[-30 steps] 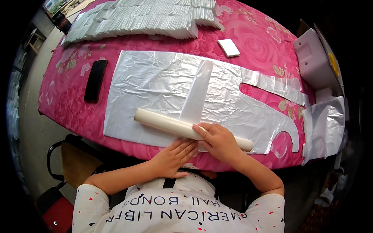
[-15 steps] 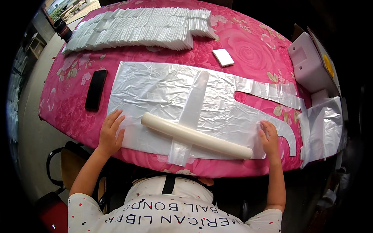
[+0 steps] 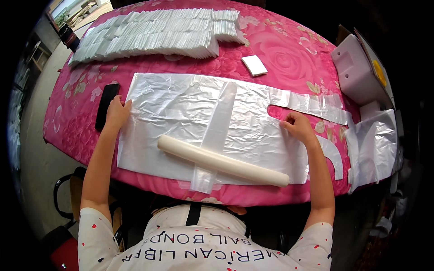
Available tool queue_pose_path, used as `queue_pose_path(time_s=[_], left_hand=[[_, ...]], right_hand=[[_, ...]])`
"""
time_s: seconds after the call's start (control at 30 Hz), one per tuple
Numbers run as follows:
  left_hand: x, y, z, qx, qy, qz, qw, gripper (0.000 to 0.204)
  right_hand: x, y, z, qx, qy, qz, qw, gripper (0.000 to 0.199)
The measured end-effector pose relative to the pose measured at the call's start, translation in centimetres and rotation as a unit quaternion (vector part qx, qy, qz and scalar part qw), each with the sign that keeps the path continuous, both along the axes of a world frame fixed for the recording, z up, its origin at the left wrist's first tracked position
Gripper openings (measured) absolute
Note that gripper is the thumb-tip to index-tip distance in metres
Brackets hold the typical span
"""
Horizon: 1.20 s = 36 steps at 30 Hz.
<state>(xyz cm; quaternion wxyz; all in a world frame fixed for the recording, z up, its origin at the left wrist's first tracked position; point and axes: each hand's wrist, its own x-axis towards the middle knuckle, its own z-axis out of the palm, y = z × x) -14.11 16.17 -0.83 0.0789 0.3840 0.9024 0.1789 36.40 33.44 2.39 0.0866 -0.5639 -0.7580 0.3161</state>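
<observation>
A thin, shiny white plastic apron (image 3: 181, 97) lies flat across the table, with a curved cutout and strap-like strips at its right end. On top of it, a cream-white tube (image 3: 221, 160) rests slantwise over a folded plastic strip (image 3: 219, 115). At the apron's left edge, beside a black phone (image 3: 103, 115), is my left hand (image 3: 116, 114); its thumb and fingers are apart. My right hand (image 3: 300, 126) has its thumb and fingers closed on the apron's edge by the cutout.
Long rows of folded white plastic packets (image 3: 149, 34) stand along the far side. One flat white packet (image 3: 254, 66) lies apart from them. On the right are a white foam box (image 3: 355, 67) and a crumpled plastic bag (image 3: 373, 144). A pink floral cloth (image 3: 289, 58) covers the table.
Both hands have moved away from me: the left up along the apron's left edge toward the phone, the right up to the cutout, where its fingers have closed. The tube stays on the apron.
</observation>
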Motion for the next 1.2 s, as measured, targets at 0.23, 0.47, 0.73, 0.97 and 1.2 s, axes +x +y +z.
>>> queue_pose_path(time_s=[0.23,0.47,0.73,0.97,1.2], left_hand=[[-1.8,-0.4,-1.0,0.047,-0.069,-0.021,0.996,0.026],[-1.9,1.3,-1.5,0.058,-0.036,-0.025,0.997,0.026],[4.7,0.5,1.0,0.318,0.114,-0.223,0.914,0.012],[18.1,-7.9,2.2,0.134,-0.010,-0.727,0.673,0.052],[20.1,-7.5,-1.0,0.035,-0.022,-0.726,0.687,0.076]], right_hand=[[-0.3,-0.2,-0.6,0.036,0.033,0.030,0.998,0.017],[-0.1,0.8,-1.1,0.051,0.057,0.026,0.997,0.018],[-0.6,-1.1,-0.9,0.265,-0.006,0.073,0.961,0.023],[-7.4,-13.3,2.0,0.112,0.117,0.261,0.952,0.043],[-7.5,-13.5,-0.1,0.167,0.074,0.273,0.944,0.054]])
